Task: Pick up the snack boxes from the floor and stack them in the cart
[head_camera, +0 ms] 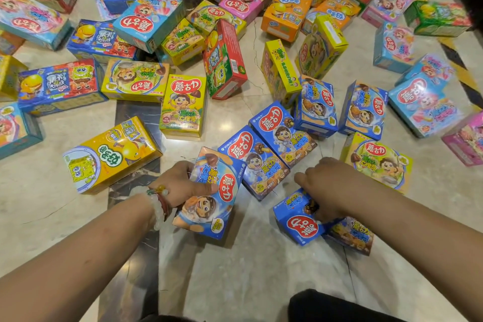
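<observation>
**A:** What does the head view show at the hands?

**B:** The left hand point(180, 182) grips a blue snack box point(209, 198), thumb laid across the printed face and fingers curled behind its left edge. The box is tilted, its lower end near the pale marble floor point(248, 269). A string of beads point(159, 204) circles that wrist.

**A:** And the other side?

**B:** The right hand point(326, 185) reaches down onto a second blue box point(300, 225), fingers curled over its top edge and closed on it. That box leans against a third blue box point(351, 235) lying just behind it, under the forearm.

**A:** Where are the remaining boxes?

**B:** Scattered all over the floor ahead. Two blue boxes point(266, 154) lie side by side, touching, just beyond the hands. A yellow box with a sponge cartoon point(112, 157) lies to the left, another yellow box point(379, 162) to the right, partly hidden by the right arm. An upright yellow box point(183, 106) stands further back, near a red box point(226, 60) on its edge. Pink, orange, green and light-blue boxes crowd the far part.

**A:** The cart?

**B:** I cannot see it here. A yellow-and-black striped strip point(454, 60) runs along the floor at the right.
</observation>
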